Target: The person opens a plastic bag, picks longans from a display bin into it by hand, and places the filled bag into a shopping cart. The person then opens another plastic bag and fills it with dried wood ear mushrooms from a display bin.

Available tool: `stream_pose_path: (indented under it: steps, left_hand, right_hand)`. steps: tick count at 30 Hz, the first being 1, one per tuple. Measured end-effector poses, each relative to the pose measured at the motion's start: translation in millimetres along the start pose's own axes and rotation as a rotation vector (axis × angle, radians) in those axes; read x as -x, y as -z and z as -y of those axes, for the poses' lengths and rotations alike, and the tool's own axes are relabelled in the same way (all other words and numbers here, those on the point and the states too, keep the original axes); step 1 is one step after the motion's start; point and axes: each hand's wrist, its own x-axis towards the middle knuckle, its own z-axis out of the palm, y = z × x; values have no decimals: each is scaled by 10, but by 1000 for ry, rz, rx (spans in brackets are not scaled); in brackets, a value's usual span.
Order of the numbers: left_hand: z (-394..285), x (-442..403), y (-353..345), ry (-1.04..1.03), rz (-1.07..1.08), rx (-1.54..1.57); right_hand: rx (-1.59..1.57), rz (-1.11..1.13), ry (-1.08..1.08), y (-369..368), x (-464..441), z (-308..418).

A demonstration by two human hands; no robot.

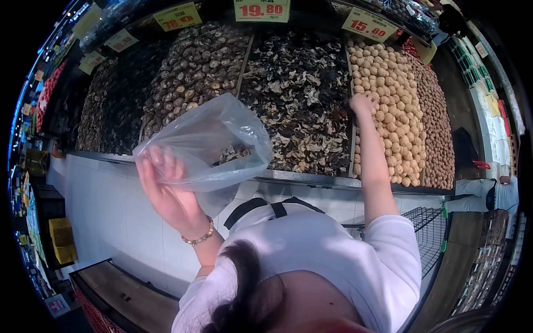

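My left hand (169, 188) holds a clear plastic bag (222, 127). Its fingers show through the plastic on the bag's left side. The bag hangs wide at the front edge of the bins, before the dried shiitake mushrooms (194, 69) and the dried black fungus (294, 100). Stretched forward, my right hand (363, 104) touches the walnuts (391, 111) near the left edge of their bin. Its fingers are curled down among the nuts, and what lies under them is hidden.
Smaller brown nuts (436, 119) fill the bin at the right. Price signs (262, 10) stand along the back. A black wire shopping cart (425, 233) is at my right side. A low wooden-topped stand (119, 291) is behind me on the left. Another person's light trousers (472, 191) show at the right.
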Motion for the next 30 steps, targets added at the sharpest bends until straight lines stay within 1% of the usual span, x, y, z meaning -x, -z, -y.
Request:
stream_pose_path:
  steps: [2, 6, 7, 10, 11, 12, 14, 17, 18, 20, 21, 24, 25, 26, 27, 28, 29, 30]
  left_hand:
    - [-15, 20, -10, -16, 14, 9]
    - [-31, 54, -40, -37, 5, 33]
    - [-28, 63, -55, -40, 0, 26]
    - [-5, 63, -80, -40, 21, 11]
    - [12, 47, -67, -33, 48, 6]
    - [23, 36, -57, -25, 73, -2]
    - [32, 20, -48, -20, 116, 10]
    - [9, 28, -66, -12, 124, 33]
    - [-13, 28, -65, -10, 121, 46]
    - [-52, 41, -28, -25, 150, 22]
    - [-64, 60, -53, -37, 141, -8]
    - [-112, 109, -128, -39, 102, -114]
    - [-126, 122, -150, -32, 87, -154]
    - [-121, 122, -163, -35, 93, -166]
    - [-106, 119, -177, -36, 99, -177]
    - [-92, 117, -195, -33, 108, -189]
    - [-85, 123, -230, -2, 112, -197]
    - [-78, 135, -276, 31, 117, -204]
  right_hand:
    - [-19, -9, -11, -24, 32, -3]
    - [10, -153, -7, -34, 38, -28]
    - [-50, -277, 18, 5, 95, -47]
    - [-330, -487, 90, 287, 372, 21]
    - [-611, -533, 265, 396, 463, 51]
    - [-786, -646, 377, 539, 709, 179]
    - [-964, -824, 579, 663, 1017, 450]
    - [-967, -647, 776, 523, 1227, 734]
    - [-954, -424, 781, 430, 1296, 798]
    - [-600, -491, 829, -118, 1155, 938]
    - [-515, -454, 806, -114, 1264, 942]
    - [-613, -382, 733, -13, 1342, 986]
    - [-815, -404, 709, 190, 1439, 986]
    - [-1132, -339, 718, 721, 1757, 947]
    - [-1244, -437, 777, 1098, 2009, 919]
    - [-1522, -307, 883, 1362, 2253, 898]
    - [-1594, -60, 1054, 1561, 2531, 842]
    - [-1448, 204, 1317, 1722, 2753, 831]
